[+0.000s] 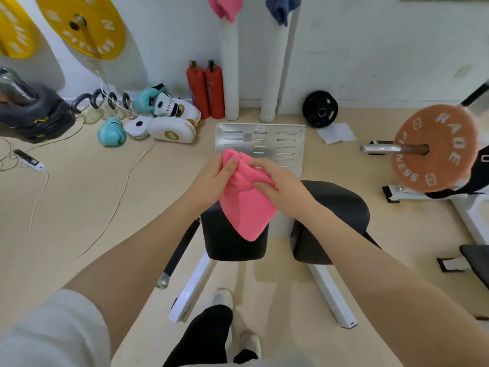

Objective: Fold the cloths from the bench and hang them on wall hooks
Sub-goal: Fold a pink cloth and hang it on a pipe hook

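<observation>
I hold a pink cloth (247, 207) in the air above the black bench pads (232, 242). My left hand (211, 181) grips its upper left edge, thumb on the front. My right hand (277, 184) grips the upper right part, fingers curled into the fabric. The cloth hangs down to a point, partly bunched at the top. On the wall at the top of the view hang another pink cloth (225, 7) and a dark blue cloth (281, 9); their hooks are out of sight.
Two white padded pipes (229, 75) rise along the wall beside two red extinguishers (206, 88). A metal footplate (260, 144) lies beyond the bench. Boxing gloves and pads (158, 120) sit left, a barbell with an orange plate (436, 149) right. Cables cross the floor at the left.
</observation>
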Action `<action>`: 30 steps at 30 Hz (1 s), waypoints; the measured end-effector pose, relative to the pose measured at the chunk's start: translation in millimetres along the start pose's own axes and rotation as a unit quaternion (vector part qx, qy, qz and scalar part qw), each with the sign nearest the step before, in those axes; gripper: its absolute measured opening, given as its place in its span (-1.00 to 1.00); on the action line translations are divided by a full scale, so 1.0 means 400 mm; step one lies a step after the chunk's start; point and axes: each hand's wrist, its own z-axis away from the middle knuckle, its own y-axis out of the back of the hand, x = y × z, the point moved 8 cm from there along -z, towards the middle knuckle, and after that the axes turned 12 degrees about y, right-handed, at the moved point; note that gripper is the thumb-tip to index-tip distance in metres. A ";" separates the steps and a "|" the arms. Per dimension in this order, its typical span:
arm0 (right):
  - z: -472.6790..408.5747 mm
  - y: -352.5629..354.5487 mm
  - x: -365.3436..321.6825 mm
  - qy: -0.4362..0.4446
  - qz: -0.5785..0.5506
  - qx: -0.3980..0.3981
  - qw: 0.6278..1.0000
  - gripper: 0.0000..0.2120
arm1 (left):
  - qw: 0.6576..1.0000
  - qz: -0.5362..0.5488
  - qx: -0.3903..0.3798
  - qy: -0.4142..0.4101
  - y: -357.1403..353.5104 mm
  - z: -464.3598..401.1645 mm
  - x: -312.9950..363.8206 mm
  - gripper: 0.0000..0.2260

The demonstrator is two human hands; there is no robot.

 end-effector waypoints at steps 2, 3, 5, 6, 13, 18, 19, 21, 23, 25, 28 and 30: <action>0.012 0.017 -0.034 0.015 0.035 -0.007 0.999 -0.60 | 1.000 0.009 0.028 -0.007 0.024 0.046 0.016 -0.69; 0.016 0.023 -0.052 0.026 0.052 -0.012 0.998 -0.59 | 0.999 0.021 0.043 -0.006 0.038 0.065 0.025 -0.67; 0.016 0.036 -0.090 0.045 0.083 -0.022 0.995 -0.58 | 0.994 0.074 0.079 0.003 0.070 0.093 0.039 -0.71; 0.011 0.043 -0.109 0.047 0.087 -0.024 0.995 -0.58 | 0.990 0.108 0.090 0.009 0.084 0.100 0.044 -0.75; -0.075 0.090 -0.215 0.039 0.084 -0.022 0.995 -0.74 | 0.941 0.325 -0.028 0.091 0.154 0.053 0.087 -0.66; -0.184 0.066 -0.271 0.031 0.009 -0.053 0.998 -0.73 | 0.996 0.061 -0.022 0.065 0.255 -0.024 0.095 -0.90; -0.214 0.047 -0.276 0.026 0.005 -0.050 0.998 -0.75 | 0.999 0.009 -0.008 0.035 0.282 -0.036 0.099 -0.90; -0.274 0.005 -0.280 0.006 -0.011 -0.024 1.000 -0.80 | 0.996 -0.067 0.042 -0.051 0.354 -0.047 0.124 -0.74; -0.342 -0.039 -0.296 -0.017 -0.033 0.011 0.999 -0.84 | 0.981 -0.116 0.060 -0.146 0.430 -0.049 0.157 -0.65; -0.418 -0.082 -0.329 -0.037 -0.050 0.042 0.997 -0.81 | 0.953 -0.190 0.042 -0.231 0.493 -0.060 0.171 -0.66; -0.543 -0.130 -0.389 -0.071 -0.073 0.084 0.991 -0.80 | 0.920 -0.302 0.040 -0.248 0.609 -0.106 0.145 -0.68; -0.625 -0.157 -0.436 -0.082 -0.110 0.112 0.984 -0.79 | 0.918 -0.296 0.023 -0.263 0.695 -0.140 0.141 -0.63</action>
